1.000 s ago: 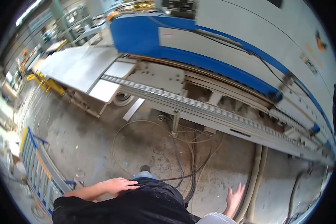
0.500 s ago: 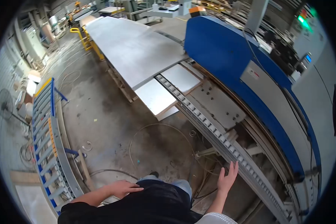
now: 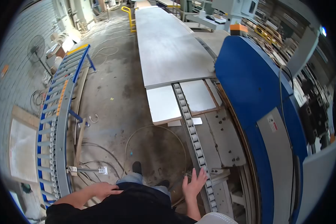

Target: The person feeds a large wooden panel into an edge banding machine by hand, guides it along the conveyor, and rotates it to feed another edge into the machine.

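My right hand [image 3: 194, 183] has its fingers spread and holds nothing. It is at the near part of the narrow roller track [image 3: 193, 136], its fingertips overlapping the rollers; whether they touch is unclear. Against the front of my dark shirt [image 3: 138, 203] lies my left hand [image 3: 105, 190], fingers stretched out, with nothing seen in it. Farther along the track are two white boards [image 3: 162, 104], one on each side of it. A large pale sheet [image 3: 171, 48] stretches away behind them.
A blue machine guard [image 3: 246, 78] stands along the right. On the left runs a blue-framed roller conveyor [image 3: 69, 78], with a fan [image 3: 36, 48] by the wall. A hose [image 3: 138, 130] loops over the floor around my feet. A yellow handle [image 3: 128, 16] stands at the back.
My view has turned to the right, so the sheet and blue guard appear straighter ahead. My feet now show, stepping. The right hand remains spread beside the track; the left stays at my waist.
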Tool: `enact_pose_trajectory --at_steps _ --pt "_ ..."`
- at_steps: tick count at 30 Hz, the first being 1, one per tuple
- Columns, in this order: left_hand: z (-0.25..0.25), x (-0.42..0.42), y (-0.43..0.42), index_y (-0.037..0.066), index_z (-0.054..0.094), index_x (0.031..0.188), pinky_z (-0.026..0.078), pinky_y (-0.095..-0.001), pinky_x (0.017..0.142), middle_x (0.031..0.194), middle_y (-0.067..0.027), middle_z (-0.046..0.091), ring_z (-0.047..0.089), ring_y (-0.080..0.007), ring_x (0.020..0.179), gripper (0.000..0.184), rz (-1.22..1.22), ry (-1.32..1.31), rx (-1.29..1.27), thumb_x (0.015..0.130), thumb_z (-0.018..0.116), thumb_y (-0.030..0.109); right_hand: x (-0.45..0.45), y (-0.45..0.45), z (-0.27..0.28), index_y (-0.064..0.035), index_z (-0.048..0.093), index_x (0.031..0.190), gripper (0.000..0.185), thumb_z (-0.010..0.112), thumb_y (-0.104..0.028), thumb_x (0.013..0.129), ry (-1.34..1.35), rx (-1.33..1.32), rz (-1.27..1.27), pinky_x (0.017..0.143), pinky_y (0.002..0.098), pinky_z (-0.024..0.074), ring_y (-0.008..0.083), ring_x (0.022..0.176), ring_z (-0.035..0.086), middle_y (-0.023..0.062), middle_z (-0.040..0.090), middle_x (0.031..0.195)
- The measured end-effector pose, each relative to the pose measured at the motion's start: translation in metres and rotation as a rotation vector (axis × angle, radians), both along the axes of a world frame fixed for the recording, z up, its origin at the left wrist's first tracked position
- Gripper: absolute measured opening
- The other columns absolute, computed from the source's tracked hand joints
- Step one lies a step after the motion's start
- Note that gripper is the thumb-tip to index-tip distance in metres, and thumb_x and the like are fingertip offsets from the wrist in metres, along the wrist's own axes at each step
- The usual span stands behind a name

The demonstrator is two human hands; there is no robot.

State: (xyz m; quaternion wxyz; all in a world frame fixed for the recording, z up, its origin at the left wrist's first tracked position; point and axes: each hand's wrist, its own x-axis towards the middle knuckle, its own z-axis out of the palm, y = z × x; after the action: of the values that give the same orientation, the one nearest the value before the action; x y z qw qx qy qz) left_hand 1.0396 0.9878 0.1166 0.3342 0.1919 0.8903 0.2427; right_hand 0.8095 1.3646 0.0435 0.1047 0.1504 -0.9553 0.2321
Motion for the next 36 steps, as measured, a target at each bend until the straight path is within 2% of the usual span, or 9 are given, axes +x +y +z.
enact_pose_trajectory --at_steps 5,7,9,11,13,17,19,32,36 --pt "0.007 0.022 0.014 0.029 0.032 0.149 0.051 -0.0434 0.085 0.129 -0.011 0.052 0.061 -0.0364 0.102 0.072 0.146 0.009 -0.027 0.085 0.052 0.004 -0.032 -0.027 0.002 -0.0064 0.058 0.127 0.057 0.073 -0.02 0.074 -0.006 -0.032 0.116 0.111 0.0624 0.0243 0.05 0.132 0.035 0.025 0.039 0.146" --pt "0.007 0.027 0.012 0.024 0.033 0.147 0.05 -0.0455 0.078 0.12 -0.0116 0.053 0.061 -0.0352 0.095 0.081 0.196 0.088 0.024 0.074 0.066 0.012 -0.048 -0.043 0.004 -0.0062 0.058 0.126 0.055 0.072 -0.019 0.075 -0.018 -0.112 0.171 0.111 0.0611 0.0256 0.0497 0.132 0.037 0.0248 0.04 0.145" --pt "0.003 0.034 0.007 0.024 0.033 0.147 0.049 -0.0454 0.079 0.12 -0.0117 0.053 0.06 -0.035 0.097 0.08 0.237 0.086 0.037 0.074 0.066 0.011 -0.063 -0.065 0.011 -0.006 0.058 0.126 0.054 0.072 -0.017 0.075 -0.03 -0.198 0.213 0.111 0.0599 0.0269 0.0493 0.131 0.038 0.0245 0.04 0.145" --pt "0.004 0.032 -0.006 0.023 0.033 0.147 0.049 -0.0453 0.08 0.12 -0.0118 0.053 0.06 -0.0347 0.099 0.08 0.268 0.09 0.053 0.075 0.066 0.011 -0.079 -0.092 0.023 -0.0032 0.059 0.124 0.049 0.071 -0.011 0.078 -0.08 -0.284 0.314 0.113 0.053 0.0278 0.0457 0.134 0.037 0.0237 0.04 0.146" --pt "0.014 0.026 -0.017 0.021 0.035 0.146 0.052 -0.0416 0.085 0.128 -0.0118 0.052 0.062 -0.0366 0.099 0.062 0.31 0.107 0.051 0.088 0.048 0.004 -0.093 -0.124 0.036 -0.0024 0.06 0.123 0.047 0.071 -0.01 0.078 -0.051 -0.278 0.347 0.113 0.052 0.0288 0.0449 0.134 0.038 0.0237 0.041 0.146" --pt "-0.002 0.021 -0.077 0.017 0.035 0.145 0.051 -0.0399 0.086 0.127 -0.0126 0.052 0.061 -0.0356 0.101 0.06 0.353 0.155 0.082 0.088 0.046 0.004 -0.116 -0.204 0.052 -0.0011 0.06 0.122 0.044 0.07 -0.009 0.08 0.002 -0.245 0.37 0.112 0.0503 0.0309 0.0441 0.133 0.039 0.0237 0.042 0.145" --pt "-0.039 0.029 -0.118 0.023 0.035 0.146 0.049 -0.0432 0.08 0.118 -0.0118 0.054 0.061 -0.0342 0.097 0.074 0.393 0.287 0.127 0.078 0.064 0.011 -0.127 -0.252 0.056 0.0009 0.06 0.121 0.042 0.069 -0.009 0.081 0.007 -0.221 0.363 0.111 0.0471 0.0339 0.0427 0.133 0.041 0.0236 0.042 0.144" --pt "-0.079 0.04 -0.295 0.019 0.034 0.147 0.051 -0.0414 0.076 0.118 -0.014 0.055 0.063 -0.0374 0.089 0.065 0.576 0.3 0.175 0.085 0.053 0.012 -0.201 -0.487 0.08 0.0013 0.06 0.123 0.042 0.069 -0.011 0.084 0.015 -0.232 0.325 0.111 0.0456 0.0341 0.042 0.135 0.039 0.0248 0.039 0.147" --pt "-0.046 0.017 -0.33 0.019 0.032 0.148 0.052 -0.0399 0.077 0.116 -0.0153 0.055 0.063 -0.0372 0.089 0.063 0.742 0.165 0.249 0.087 0.049 0.009 -0.253 -0.511 0.077 0.0016 0.059 0.126 0.045 0.07 -0.019 0.087 0.018 -0.172 0.171 0.112 0.0448 0.0333 0.0408 0.137 0.037 0.025 0.035 0.15"
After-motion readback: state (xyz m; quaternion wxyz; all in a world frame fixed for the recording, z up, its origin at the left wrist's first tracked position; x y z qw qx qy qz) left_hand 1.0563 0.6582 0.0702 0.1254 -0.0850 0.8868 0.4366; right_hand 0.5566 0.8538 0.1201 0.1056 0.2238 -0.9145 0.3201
